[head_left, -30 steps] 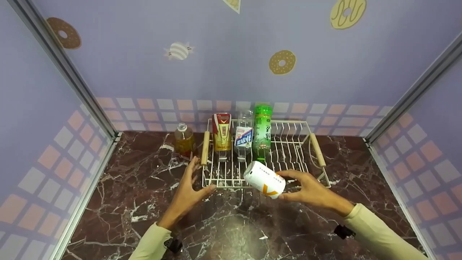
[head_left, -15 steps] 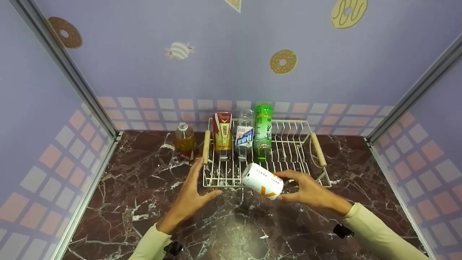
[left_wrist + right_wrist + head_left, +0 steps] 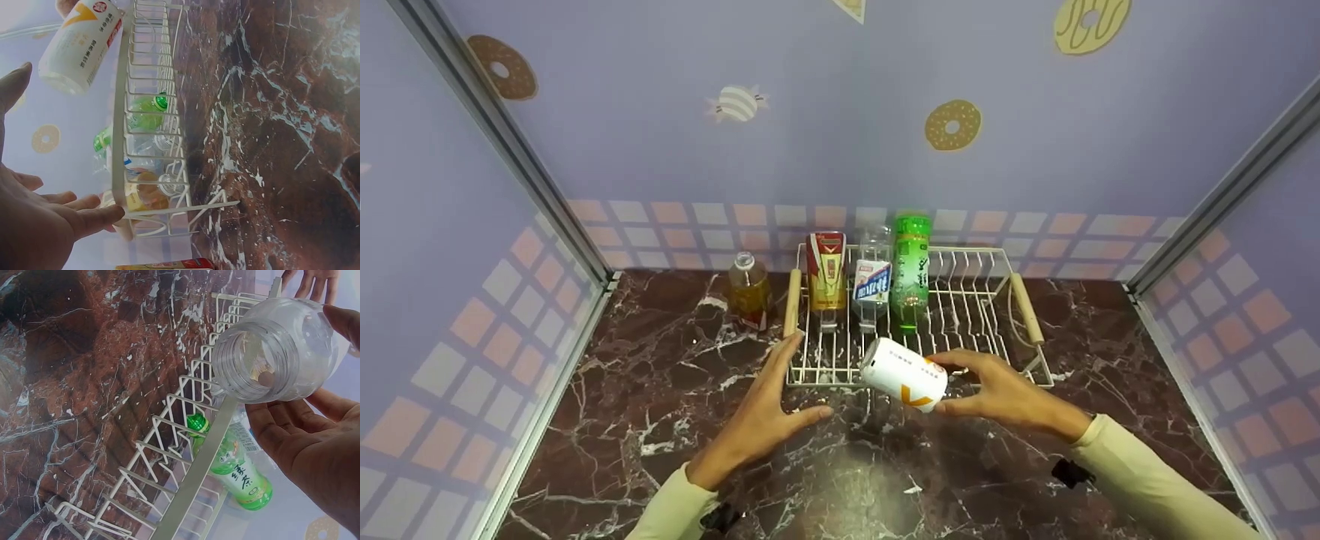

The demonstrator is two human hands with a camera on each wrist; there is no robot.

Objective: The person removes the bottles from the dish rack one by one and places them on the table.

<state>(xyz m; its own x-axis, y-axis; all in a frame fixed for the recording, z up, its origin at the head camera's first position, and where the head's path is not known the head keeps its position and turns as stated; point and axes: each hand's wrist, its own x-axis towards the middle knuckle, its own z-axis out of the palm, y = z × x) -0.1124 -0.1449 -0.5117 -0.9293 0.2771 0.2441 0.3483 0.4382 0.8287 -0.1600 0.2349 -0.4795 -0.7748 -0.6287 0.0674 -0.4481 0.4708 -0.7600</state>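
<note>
My right hand [image 3: 997, 394] holds a wide-mouthed bottle [image 3: 904, 375] with a white and orange wrapper, tilted on its side above the front of a white wire rack [image 3: 840, 386]. In the right wrist view the bottle's clear, uncapped mouth [image 3: 256, 363] faces the camera, fingers below it and thumb above. My left hand [image 3: 769, 412] is spread with nothing in it, near the rack's left wooden handle [image 3: 793, 300]. Three bottles lean neck-down in the rack: one with a red and gold label [image 3: 826, 270], a clear one with a blue and white label [image 3: 873, 281], and a green one [image 3: 912, 270].
Left of the rack, a bottle with amber contents [image 3: 750, 292] stands on the dark marbled surface [image 3: 660, 420]. The rack's right slots hold no bottles, beside the right wooden handle [image 3: 1025, 309]. Patterned lilac panels [image 3: 825, 150] enclose the back and sides.
My left hand has shifted slightly right, its thumb nearer the held bottle. The white and orange bottle has moved a little left in my right hand. The head view has shifted slightly.
</note>
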